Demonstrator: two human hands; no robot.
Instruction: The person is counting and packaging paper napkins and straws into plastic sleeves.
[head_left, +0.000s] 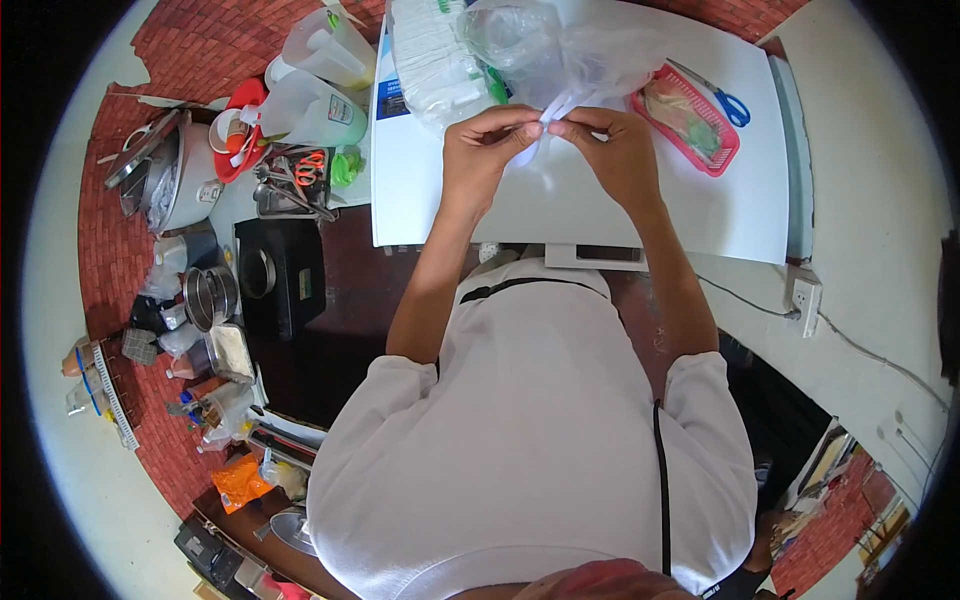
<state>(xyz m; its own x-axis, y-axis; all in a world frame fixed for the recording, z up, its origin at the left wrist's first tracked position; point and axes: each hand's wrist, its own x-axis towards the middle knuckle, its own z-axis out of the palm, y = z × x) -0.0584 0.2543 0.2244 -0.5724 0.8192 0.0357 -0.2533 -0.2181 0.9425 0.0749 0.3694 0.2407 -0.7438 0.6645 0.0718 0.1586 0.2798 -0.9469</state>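
Note:
Over the white table my left hand (487, 150) and my right hand (616, 154) almost meet. Thumbs and forefingers pinch a thin white translucent strip (556, 106), apparently plastic. Part of it hangs below the left fingertips, and the fingers hide its middle. Just beyond the hands lie crumpled clear plastic bags (517, 49). To the left of these sits a large clear pack of white folded items (435, 64). A pink plastic basket (726, 163) stands right of my right hand, holding a clear bag with pale and green contents (682, 116).
Blue-handled scissors (731, 106) lie beside the basket. On the left side counter are translucent jugs (311, 109), a metal tray of utensils (281, 199) with orange-handled scissors (309, 166), and a large pot (191, 180). A wall outlet (806, 304) with a plugged cord is at right.

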